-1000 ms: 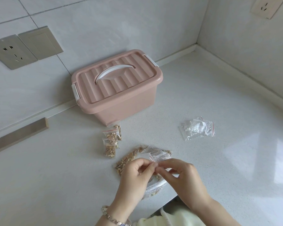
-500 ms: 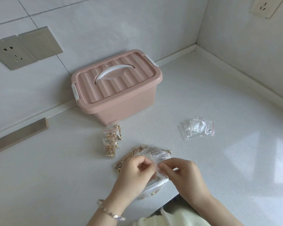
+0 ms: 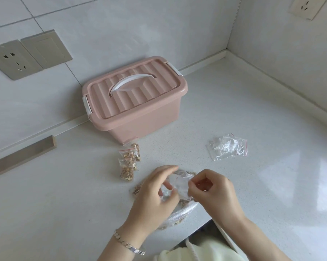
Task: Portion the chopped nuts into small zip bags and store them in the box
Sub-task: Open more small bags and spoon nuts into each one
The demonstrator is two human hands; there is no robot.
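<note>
- Left hand [image 3: 155, 194] and right hand [image 3: 213, 193], in my head view, each pinch the mouth of one small zip bag [image 3: 178, 182] with curled fingers, just over the chopped nuts [image 3: 137, 190] at the surface [image 3: 64, 204] edge.
- I judge I'm opening it to fill; next I must spread the mouth and feed nuts in.
- Filled bags [image 3: 128, 161] lie just in front of the box [image 3: 134, 110], whose lid is shut.

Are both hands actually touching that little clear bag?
Touching. The head view shows the left hand and the right hand each pinching the small clear bag between fingertips.
</note>
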